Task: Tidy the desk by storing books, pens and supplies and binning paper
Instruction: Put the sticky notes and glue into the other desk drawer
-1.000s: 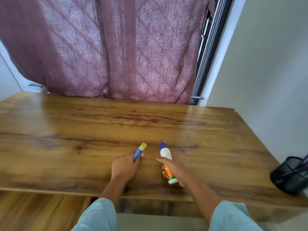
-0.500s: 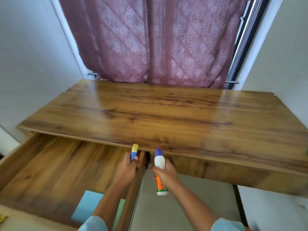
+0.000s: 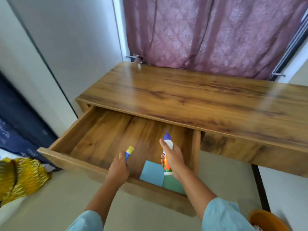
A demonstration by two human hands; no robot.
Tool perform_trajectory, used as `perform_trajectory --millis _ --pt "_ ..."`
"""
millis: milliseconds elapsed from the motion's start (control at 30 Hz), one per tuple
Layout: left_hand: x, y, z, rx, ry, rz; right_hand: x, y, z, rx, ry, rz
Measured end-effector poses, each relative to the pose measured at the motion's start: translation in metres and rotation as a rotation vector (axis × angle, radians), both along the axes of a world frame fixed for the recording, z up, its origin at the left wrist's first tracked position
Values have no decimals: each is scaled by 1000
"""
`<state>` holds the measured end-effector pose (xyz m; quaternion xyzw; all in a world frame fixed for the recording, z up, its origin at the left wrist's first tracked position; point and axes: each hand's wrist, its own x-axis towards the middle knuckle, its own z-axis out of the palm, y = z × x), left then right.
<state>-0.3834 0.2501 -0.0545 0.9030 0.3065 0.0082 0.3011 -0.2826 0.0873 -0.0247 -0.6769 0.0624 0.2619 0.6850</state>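
Observation:
My left hand point(image 3: 118, 169) grips a blue glue stick with a yellow cap point(image 3: 129, 152) and hovers over the front of the open wooden drawer point(image 3: 70, 135). My right hand point(image 3: 173, 160) holds a white glue bottle with a purple tip and orange label point(image 3: 167, 157), upright above the drawer's right part. A blue sheet point(image 3: 152, 172) and a green sheet point(image 3: 171, 184) lie flat in the drawer's front right corner, partly hidden by my right hand and forearm. The wooden desk top point(image 3: 191, 95) lies bare behind the drawer.
A closed second drawer front point(image 3: 233, 147) sits right of the open one. A mauve curtain point(image 3: 208, 34) hangs behind the desk. Yellow patterned cloth point(image 3: 20, 177) and dark blue fabric point(image 3: 18, 120) lie at the left. An orange round object point(image 3: 266, 220) shows at the bottom right.
Both hands lifted the glue stick and the glue bottle off the desk top and carried them left and down over the open drawer. The view swung left.

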Motion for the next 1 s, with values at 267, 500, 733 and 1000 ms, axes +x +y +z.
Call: perform_trajectory --millis 267,500,733,1000 --pt "-25 44 -5 212 100 -212 -43 49 -36 -165 -64 -322" --pt "-15 60 -10 318 287 -193 -49 54 -41 -220 -3 -188" --pt "-4 64 -8 272 394 -171 -50 101 -47 -291 -30 29" --pt "13 85 -18 145 410 -132 -30 128 -72 -417 -37 138"
